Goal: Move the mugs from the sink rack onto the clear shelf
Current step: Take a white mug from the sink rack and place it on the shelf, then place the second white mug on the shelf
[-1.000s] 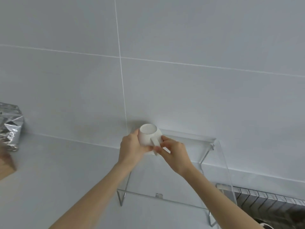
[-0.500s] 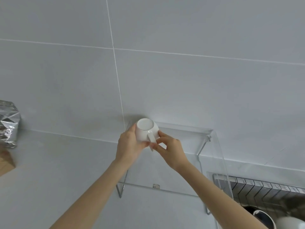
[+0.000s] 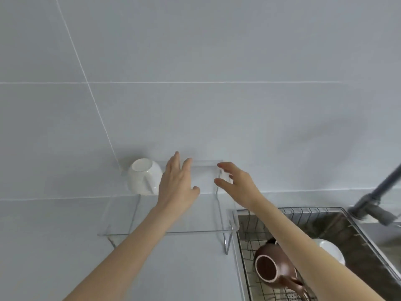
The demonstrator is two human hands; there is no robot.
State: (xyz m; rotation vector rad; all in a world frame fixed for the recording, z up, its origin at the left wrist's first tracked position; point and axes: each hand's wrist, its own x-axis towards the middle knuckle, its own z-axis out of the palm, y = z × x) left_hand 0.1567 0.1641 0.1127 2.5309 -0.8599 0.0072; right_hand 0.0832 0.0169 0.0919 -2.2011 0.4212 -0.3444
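Grey-white wall tiles [image 3: 238,51] and a pale countertop [image 3: 43,246] framed both bare hands over the clear shelf [image 3: 165,232].

At right, the wire sink rack [image 3: 245,253] held a brown mug [image 3: 274,269] lying on its side and a white dish [image 3: 331,252], partly hidden by the forearm. One white mug [image 3: 144,176] sat upside down at the shelf's back-left corner against the wall; shelf space to its right lay open. Left hand [image 3: 176,187] and right hand [image 3: 238,187] were spread, holding nothing.

Kitchen, sink rack [image 3: 282,213], faucet [image 3: 373,203] (probably), tiles [image 3: 195,61]
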